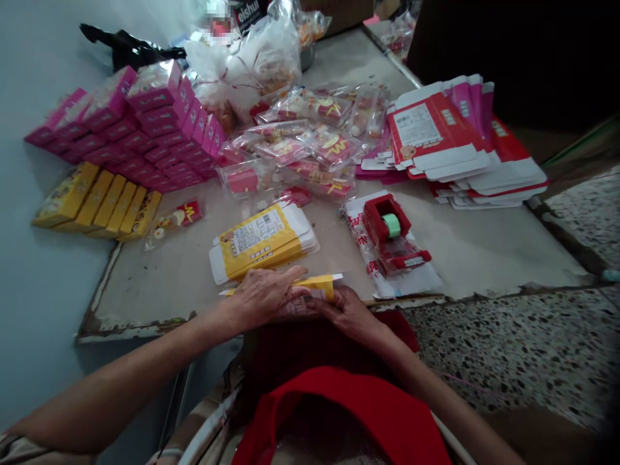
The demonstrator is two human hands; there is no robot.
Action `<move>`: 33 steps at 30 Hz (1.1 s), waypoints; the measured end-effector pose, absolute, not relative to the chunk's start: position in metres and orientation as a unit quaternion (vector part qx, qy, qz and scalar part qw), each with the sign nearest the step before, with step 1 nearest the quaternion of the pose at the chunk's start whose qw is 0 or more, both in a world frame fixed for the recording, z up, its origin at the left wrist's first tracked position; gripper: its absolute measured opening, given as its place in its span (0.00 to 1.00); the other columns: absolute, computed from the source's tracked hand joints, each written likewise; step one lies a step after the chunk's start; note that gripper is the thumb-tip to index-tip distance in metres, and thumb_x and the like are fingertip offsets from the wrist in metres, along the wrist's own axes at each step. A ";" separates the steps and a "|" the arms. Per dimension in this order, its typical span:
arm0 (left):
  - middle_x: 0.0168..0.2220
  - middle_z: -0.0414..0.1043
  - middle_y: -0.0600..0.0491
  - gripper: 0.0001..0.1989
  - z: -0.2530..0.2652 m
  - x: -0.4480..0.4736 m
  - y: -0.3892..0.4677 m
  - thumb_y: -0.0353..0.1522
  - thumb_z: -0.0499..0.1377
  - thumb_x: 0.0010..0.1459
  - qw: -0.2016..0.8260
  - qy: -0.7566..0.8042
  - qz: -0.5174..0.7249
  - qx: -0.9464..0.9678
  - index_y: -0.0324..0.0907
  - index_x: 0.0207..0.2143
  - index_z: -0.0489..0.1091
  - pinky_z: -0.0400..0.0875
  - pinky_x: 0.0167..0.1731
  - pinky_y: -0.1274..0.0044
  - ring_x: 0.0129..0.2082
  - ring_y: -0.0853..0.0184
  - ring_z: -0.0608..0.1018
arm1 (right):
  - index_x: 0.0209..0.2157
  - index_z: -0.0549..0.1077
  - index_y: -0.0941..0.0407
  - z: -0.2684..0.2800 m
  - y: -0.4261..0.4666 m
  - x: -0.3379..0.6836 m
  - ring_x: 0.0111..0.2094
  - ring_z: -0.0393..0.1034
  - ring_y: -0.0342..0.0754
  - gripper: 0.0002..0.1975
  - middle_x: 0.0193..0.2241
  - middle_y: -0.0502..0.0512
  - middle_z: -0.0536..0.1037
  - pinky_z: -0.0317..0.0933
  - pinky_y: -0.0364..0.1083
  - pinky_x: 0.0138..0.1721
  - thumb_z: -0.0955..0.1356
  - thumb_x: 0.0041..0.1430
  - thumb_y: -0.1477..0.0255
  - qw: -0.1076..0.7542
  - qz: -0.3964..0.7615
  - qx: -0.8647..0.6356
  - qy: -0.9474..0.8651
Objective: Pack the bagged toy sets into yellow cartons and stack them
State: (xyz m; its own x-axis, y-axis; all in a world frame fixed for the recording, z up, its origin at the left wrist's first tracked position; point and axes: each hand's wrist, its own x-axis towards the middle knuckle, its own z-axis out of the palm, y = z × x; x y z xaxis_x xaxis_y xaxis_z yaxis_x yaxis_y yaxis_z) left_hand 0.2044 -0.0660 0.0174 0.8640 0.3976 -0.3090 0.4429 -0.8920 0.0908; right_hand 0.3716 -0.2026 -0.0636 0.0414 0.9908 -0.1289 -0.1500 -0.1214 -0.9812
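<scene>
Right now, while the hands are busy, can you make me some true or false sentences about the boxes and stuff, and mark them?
1. The left hand and right hand touch a yellow carton. True.
2. The tape dispenser is blue. False: the tape dispenser is red.
3. The tape roll is green. True.
4. Flattened red cartons lie left of the pink boxes. False: the flattened red cartons lie right of the pink boxes.
</scene>
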 end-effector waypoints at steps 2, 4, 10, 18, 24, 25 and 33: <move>0.44 0.82 0.44 0.23 0.019 0.209 -0.067 0.47 0.47 0.73 0.091 0.223 -0.145 0.960 0.44 0.59 0.67 0.73 0.38 0.70 0.43 0.54 0.84 | 0.36 0.82 0.56 -0.060 -0.200 0.381 0.40 0.78 0.54 0.16 0.35 0.51 0.84 0.70 0.50 0.49 0.72 0.61 0.56 0.502 0.617 -0.460 -0.396; 0.47 0.81 0.45 0.22 0.021 0.209 -0.064 0.46 0.45 0.74 0.119 0.206 -0.134 0.962 0.45 0.58 0.68 0.73 0.41 0.69 0.46 0.55 0.83 | 0.39 0.82 0.55 -0.055 -0.193 0.392 0.41 0.78 0.53 0.18 0.36 0.51 0.84 0.71 0.51 0.51 0.74 0.56 0.56 0.468 0.691 -0.395 -0.384; 0.45 0.81 0.46 0.25 0.020 0.203 -0.054 0.42 0.38 0.76 0.183 0.179 -0.120 0.959 0.43 0.49 0.72 0.71 0.42 0.71 0.45 0.59 0.82 | 0.43 0.82 0.54 -0.055 -0.178 0.390 0.44 0.78 0.54 0.15 0.40 0.53 0.85 0.71 0.55 0.53 0.75 0.56 0.62 0.467 0.642 -0.414 -0.445; 0.27 0.75 0.52 0.26 -0.018 0.221 -0.037 0.53 0.52 0.68 0.211 0.289 -0.068 0.931 0.42 0.32 0.74 0.58 0.28 0.77 0.27 0.66 0.74 | 0.49 0.77 0.55 -0.075 -0.185 0.364 0.47 0.77 0.54 0.14 0.47 0.55 0.83 0.69 0.51 0.52 0.71 0.63 0.66 0.560 0.541 -0.476 -0.409; 0.19 0.65 0.58 0.27 -0.014 0.231 -0.024 0.52 0.61 0.61 0.251 0.326 0.034 0.911 0.40 0.21 0.70 0.55 0.25 0.78 0.22 0.72 0.65 | 0.47 0.75 0.55 -0.083 -0.181 0.358 0.42 0.76 0.55 0.19 0.42 0.57 0.81 0.71 0.52 0.46 0.76 0.56 0.64 0.595 0.403 -0.601 -0.349; 0.19 0.66 0.57 0.26 -0.003 0.228 -0.030 0.52 0.63 0.60 0.241 0.343 0.078 0.905 0.40 0.21 0.71 0.56 0.25 0.78 0.23 0.71 0.66 | 0.47 0.75 0.55 -0.080 -0.184 0.358 0.46 0.75 0.57 0.21 0.45 0.58 0.80 0.70 0.55 0.50 0.77 0.55 0.63 0.612 0.319 -0.631 -0.354; 0.35 0.81 0.50 0.22 0.032 0.192 -0.103 0.49 0.61 0.64 0.561 0.436 0.311 0.631 0.41 0.48 0.72 0.74 0.26 0.78 0.27 0.66 0.79 | 0.73 0.46 0.42 -0.019 -0.179 0.350 0.62 0.67 0.58 0.40 0.68 0.56 0.64 0.67 0.60 0.60 0.69 0.67 0.61 0.713 0.400 -0.463 -0.343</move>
